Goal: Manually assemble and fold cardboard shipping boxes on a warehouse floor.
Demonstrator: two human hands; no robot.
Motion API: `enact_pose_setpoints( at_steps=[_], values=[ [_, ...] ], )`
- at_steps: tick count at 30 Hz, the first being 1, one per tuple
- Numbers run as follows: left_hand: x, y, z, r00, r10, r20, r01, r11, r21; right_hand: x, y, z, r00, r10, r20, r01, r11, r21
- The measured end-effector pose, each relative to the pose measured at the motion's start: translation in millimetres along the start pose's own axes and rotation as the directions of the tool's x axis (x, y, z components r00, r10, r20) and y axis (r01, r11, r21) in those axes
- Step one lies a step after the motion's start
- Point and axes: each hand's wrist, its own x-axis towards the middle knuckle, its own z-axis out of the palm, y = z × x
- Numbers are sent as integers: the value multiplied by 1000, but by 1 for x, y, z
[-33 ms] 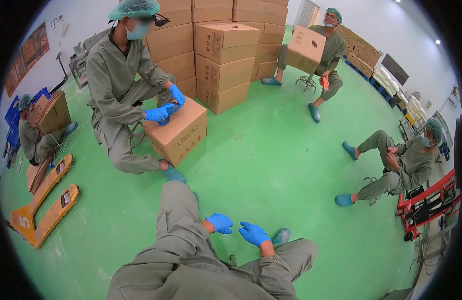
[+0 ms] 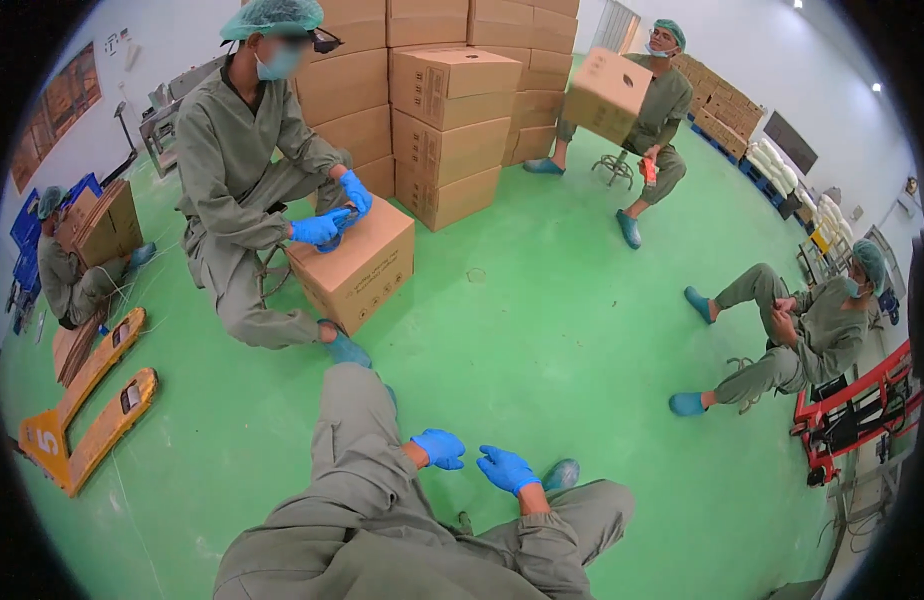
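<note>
My left hand, in a blue glove, hangs in the air between my knees with its fingers loosely stretched out. Facing it across a small gap is my right hand, gloved in the same blue, its fingers also extended. Both are open and hold nothing; green floor shows between them. Ahead to the left, a seated co-worker's blue-gloved hands work on top of a closed cardboard box, with a small dark blue object at the fingers that I cannot make out. That box is beyond my reach-level hands, apart from them.
Stacked cartons rise behind the box. At far right another person holds a tilted carton and an orange-red tool. A yellow pallet jack lies left, a red lifting truck right. Two more people sit at the sides.
</note>
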Motion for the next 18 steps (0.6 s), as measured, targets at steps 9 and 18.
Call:
enact_pose_setpoints(
  at_steps=[9, 18],
  values=[
    [3, -7, 10, 997, 40, -65, -40, 999, 7, 2, 4, 5, 999, -44, -10, 44, 999, 21],
    [7, -9, 16, 997, 53, -64, -52, 999, 8, 2, 7, 7, 999, -39, -11, 39, 999, -11]
  ],
)
